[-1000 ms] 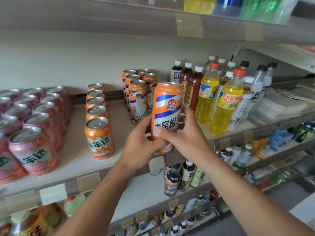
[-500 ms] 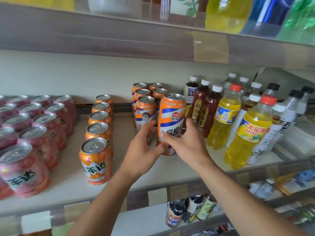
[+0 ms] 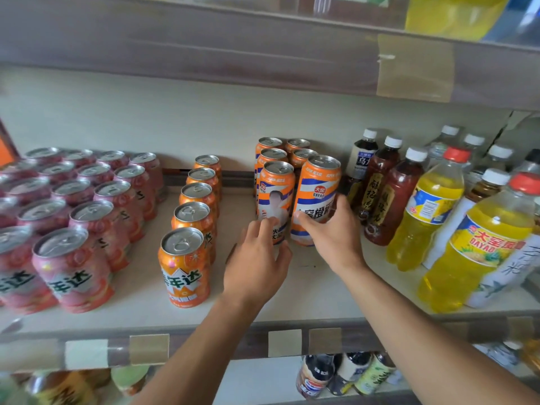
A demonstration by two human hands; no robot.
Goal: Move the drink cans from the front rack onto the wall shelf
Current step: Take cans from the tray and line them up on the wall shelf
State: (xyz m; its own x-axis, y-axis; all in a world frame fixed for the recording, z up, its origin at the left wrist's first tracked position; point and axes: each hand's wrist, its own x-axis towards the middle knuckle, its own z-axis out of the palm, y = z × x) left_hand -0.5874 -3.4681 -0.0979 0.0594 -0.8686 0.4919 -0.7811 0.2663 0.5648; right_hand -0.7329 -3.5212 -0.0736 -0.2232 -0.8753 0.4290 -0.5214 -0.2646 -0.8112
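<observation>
Tall orange can [image 3: 317, 197] stands on wall shelf [image 3: 306, 290], front of right column. My right hand [image 3: 333, 232] wraps it; left hand [image 3: 257, 258] loose, fingertips on neighbour can [image 3: 276, 200]. Risk: careless release nudges it, toppling the row.

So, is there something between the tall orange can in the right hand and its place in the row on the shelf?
Nothing visible blocks it. The tall orange can already stands on the wall shelf, at the front of its row beside the portrait can. The right hand holds it; the left hand touches the portrait can.
</observation>
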